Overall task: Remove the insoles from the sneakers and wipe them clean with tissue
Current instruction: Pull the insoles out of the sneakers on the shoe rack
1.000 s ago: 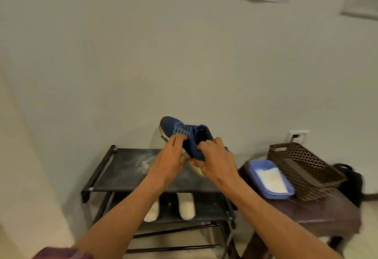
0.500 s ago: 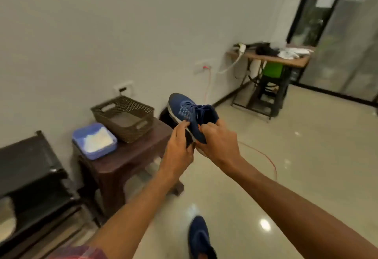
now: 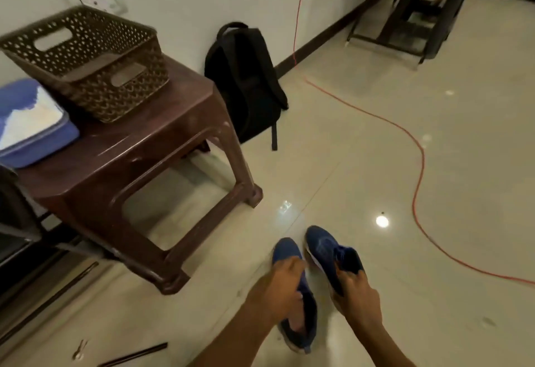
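Note:
Two blue sneakers are low by the floor in the head view. The left sneaker (image 3: 307, 317) lies on the tiles, a pale insole (image 3: 296, 323) showing in its opening. My left hand (image 3: 282, 285) rests over its tongue with the fingers curled onto it. The right sneaker (image 3: 327, 253) is tilted, toe pointing away, and my right hand (image 3: 354, 297) grips it at the heel collar. A blue tissue box (image 3: 26, 126) with white tissue sits on the brown stool (image 3: 150, 146) at the left.
A brown woven basket (image 3: 86, 59) stands on the stool beside the tissue box. A black backpack (image 3: 246, 82) leans on the wall. An orange cable (image 3: 418, 169) snakes across the glossy floor. A dark shoe rack (image 3: 17, 227) is at the far left.
The view swung down from the wall to the floor. The sneaker came down beside the other one; my left hand left it and moved onto the shoe on the floor.

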